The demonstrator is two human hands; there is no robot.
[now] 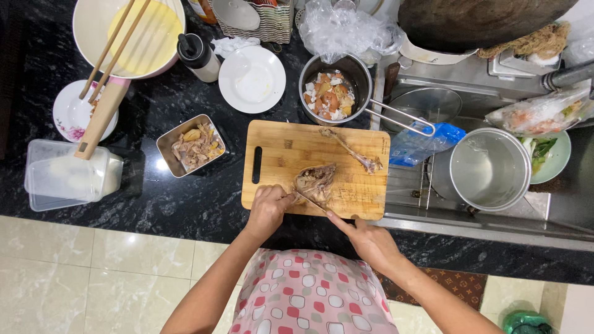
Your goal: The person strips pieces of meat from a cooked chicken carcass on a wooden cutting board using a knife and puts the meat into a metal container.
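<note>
Meat on the bone, a cooked poultry piece, lies at about 6 o'clock on the wooden cutting board, toward its near edge. Left hand is closed, fingertips pinching the piece at its 8 o'clock edge. Right hand is closed around the handle of a thin knife, whose blade runs up to 10 o'clock and meets the underside of the piece.

Handling judgement: the piece looks light, soft and shreddy, with greasy skin, so probably slippery; the flesh will likely tear rather than cut clean. Stiff only where bone runs through. Best purchase appears to be a bony end or the edge away from the blade, pinched rather than pressed flat.

A stripped bone lies at 2 o'clock on the board, well apart from the piece. Off the board at 9 o'clock, a square metal tray holds picked meat. At 12 o'clock a steel saucepan holds scraps, and beside it sits an empty white plate. At 3 o'clock an empty steel pot stands in the sink. The surface is dark speckled stone.
</note>
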